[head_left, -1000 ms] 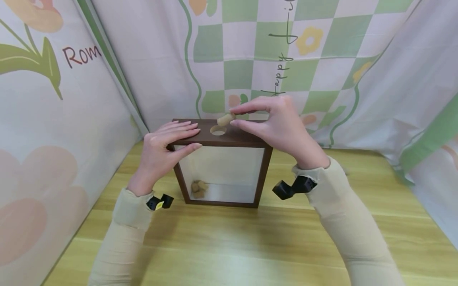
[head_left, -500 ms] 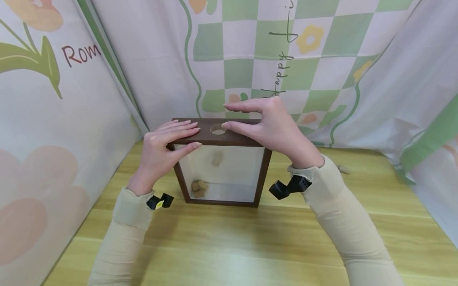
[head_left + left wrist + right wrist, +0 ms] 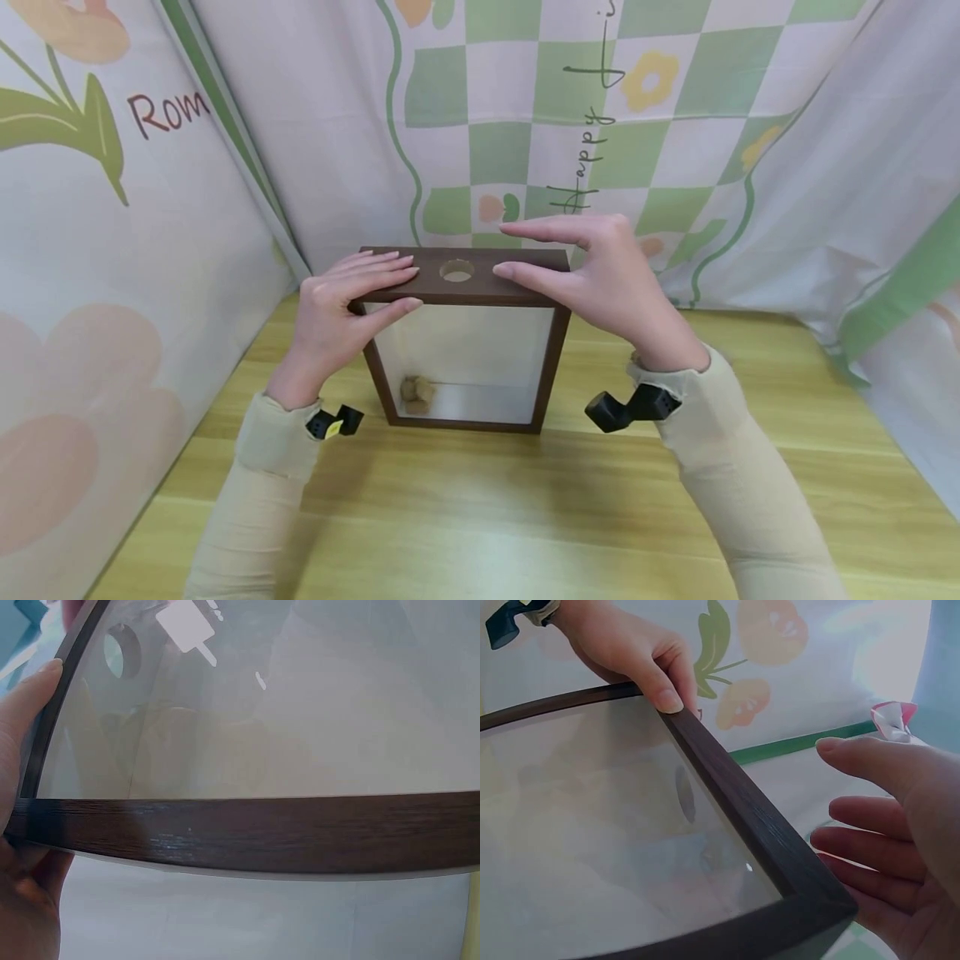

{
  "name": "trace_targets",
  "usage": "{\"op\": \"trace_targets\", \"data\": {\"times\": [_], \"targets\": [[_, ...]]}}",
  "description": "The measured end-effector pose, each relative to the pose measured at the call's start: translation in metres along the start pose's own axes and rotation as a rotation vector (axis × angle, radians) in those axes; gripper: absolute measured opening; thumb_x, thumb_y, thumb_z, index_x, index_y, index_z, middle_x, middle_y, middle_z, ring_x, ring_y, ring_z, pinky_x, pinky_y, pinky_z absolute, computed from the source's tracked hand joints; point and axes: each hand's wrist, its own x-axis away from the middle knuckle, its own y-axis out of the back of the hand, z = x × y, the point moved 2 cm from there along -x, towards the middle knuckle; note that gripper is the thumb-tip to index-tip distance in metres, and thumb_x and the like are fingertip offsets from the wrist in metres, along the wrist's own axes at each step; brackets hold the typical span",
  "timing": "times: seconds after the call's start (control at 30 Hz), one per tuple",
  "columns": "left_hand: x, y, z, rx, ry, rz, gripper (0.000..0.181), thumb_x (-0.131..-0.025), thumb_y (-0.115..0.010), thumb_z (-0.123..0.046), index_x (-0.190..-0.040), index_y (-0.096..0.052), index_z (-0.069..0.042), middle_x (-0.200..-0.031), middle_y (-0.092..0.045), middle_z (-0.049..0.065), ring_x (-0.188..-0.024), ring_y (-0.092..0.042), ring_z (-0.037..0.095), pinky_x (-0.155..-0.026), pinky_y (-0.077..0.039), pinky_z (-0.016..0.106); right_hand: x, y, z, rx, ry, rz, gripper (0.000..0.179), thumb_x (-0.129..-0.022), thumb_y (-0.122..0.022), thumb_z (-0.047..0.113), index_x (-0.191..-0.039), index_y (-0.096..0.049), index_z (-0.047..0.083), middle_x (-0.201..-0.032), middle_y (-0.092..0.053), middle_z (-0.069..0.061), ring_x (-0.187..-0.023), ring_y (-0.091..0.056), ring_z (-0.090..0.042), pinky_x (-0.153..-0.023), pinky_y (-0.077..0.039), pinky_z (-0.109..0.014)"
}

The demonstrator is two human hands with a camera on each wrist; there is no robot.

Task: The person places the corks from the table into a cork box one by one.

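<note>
A dark brown framed shadow box (image 3: pixel 551 367) with a clear front stands upright on the table. Its top has a round hole (image 3: pixel 457 271). Several corks (image 3: pixel 417 394) lie in its lower left corner, behind the pane. My left hand (image 3: pixel 333 308) grips the box's upper left corner, fingers over the top and thumb at the front edge; in the right wrist view its thumb presses on the frame (image 3: pixel 727 780). Just right of the hole, my right hand (image 3: pixel 600 267) hovers at the top with thumb and fingers spread apart, holding nothing.
The wooden table (image 3: pixel 480 508) extends in front of the box and to both sides. A printed curtain (image 3: pixel 502 83) hangs close behind, and another curtain (image 3: pixel 75 333) borders the left. Black wrist cameras (image 3: pixel 633 407) stick out from the sleeves.
The right hand has let go of a cork, which dropped through the hole and fell inside the box. That hand has then drawn back right. The left hand has stayed put.
</note>
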Motion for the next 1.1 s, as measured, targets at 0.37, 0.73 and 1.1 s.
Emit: {"op": "trace_targets", "data": {"times": [0.37,0.73,1.1], "targets": [[0.001,-0.001,0.001,0.004,0.001,-0.014,0.047,-0.092,-0.073,-0.050,-0.115,-0.079,-0.009,-0.120,-0.073,0.001,-0.115,-0.067,0.021,-0.110,-0.043,0.041,0.033,0.029,-0.008,0.022,-0.152,-0.125,0.039,-0.080,-0.090,0.017,-0.117,-0.079,0.025,-0.112,-0.074,0.013,-0.110,-0.066,-0.006,-0.097,-0.049,-0.023],[0.000,-0.002,0.000,0.001,-0.009,-0.015,0.048,-0.093,-0.073,-0.049,-0.115,-0.079,-0.008,-0.120,-0.073,0.003,-0.115,-0.067,0.022,-0.110,-0.043,0.042,0.077,0.061,-0.033,0.037,-0.267,-0.212,0.035,-0.082,-0.085,-0.002,-0.115,-0.078,0.007,-0.112,-0.075,-0.007,-0.107,-0.067,-0.004,-0.099,-0.047,-0.019],[0.001,-0.001,-0.001,-0.011,-0.017,0.000,0.039,-0.080,-0.089,-0.015,-0.116,-0.078,-0.005,-0.119,-0.073,0.005,-0.115,-0.067,0.025,-0.110,-0.044,0.041,0.144,0.080,-0.105,0.182,-0.627,-0.102,0.040,-0.090,-0.080,0.041,-0.123,-0.076,0.019,-0.119,-0.073,-0.003,-0.112,-0.064,-0.008,-0.095,-0.048,-0.019]]}}
